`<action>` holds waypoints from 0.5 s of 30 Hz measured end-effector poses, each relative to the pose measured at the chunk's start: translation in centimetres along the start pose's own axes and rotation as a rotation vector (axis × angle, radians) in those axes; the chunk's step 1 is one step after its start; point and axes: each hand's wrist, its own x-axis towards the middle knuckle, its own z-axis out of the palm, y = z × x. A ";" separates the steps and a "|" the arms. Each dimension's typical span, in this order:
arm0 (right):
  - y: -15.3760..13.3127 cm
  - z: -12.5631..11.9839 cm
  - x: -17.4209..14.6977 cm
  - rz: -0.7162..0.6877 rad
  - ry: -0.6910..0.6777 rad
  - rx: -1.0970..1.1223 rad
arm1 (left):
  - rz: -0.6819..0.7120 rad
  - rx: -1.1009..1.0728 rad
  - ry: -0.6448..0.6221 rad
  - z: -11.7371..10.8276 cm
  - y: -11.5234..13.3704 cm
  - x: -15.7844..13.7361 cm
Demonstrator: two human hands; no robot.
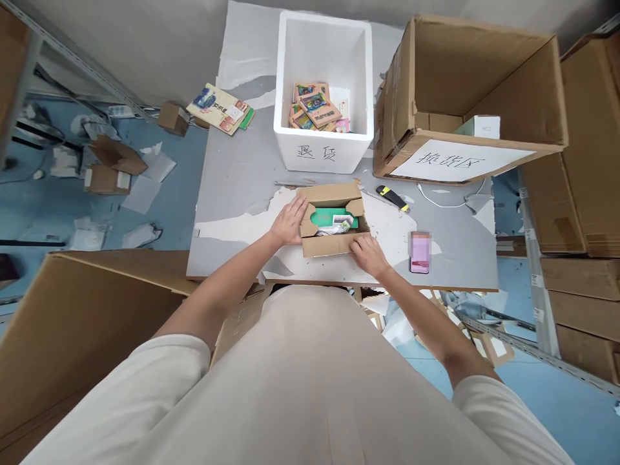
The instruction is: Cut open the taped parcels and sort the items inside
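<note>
One open carton (334, 192)
Onscreen, my left hand (290, 221) clamps an end, right hand (370, 254) a flap (328, 246) — one green box (323, 218) inside.

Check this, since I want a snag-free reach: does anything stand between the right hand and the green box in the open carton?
Yes: the carton's near side lies between the right hand and the green box, and a crumpled packet partly covers that box.

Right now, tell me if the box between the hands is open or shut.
Open: the cardboard box has its flaps spread, showing a green item inside.
</note>
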 end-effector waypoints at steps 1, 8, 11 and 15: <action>0.2 0.0 -0.3 -0.020 0.011 0.055 | 0.024 0.005 -0.024 -0.4 -0.2 -0.1; 4.6 -4.7 3.7 -0.025 -0.135 0.326 | 0.030 0.118 -0.092 -5.4 0.8 -0.2; 4.9 -6.5 7.5 -0.077 -0.248 0.150 | 0.008 0.191 -0.029 -6.0 3.5 1.2; 2.8 -7.2 10.9 -0.165 -0.346 -0.136 | 0.199 0.270 -0.293 -4.7 6.8 3.9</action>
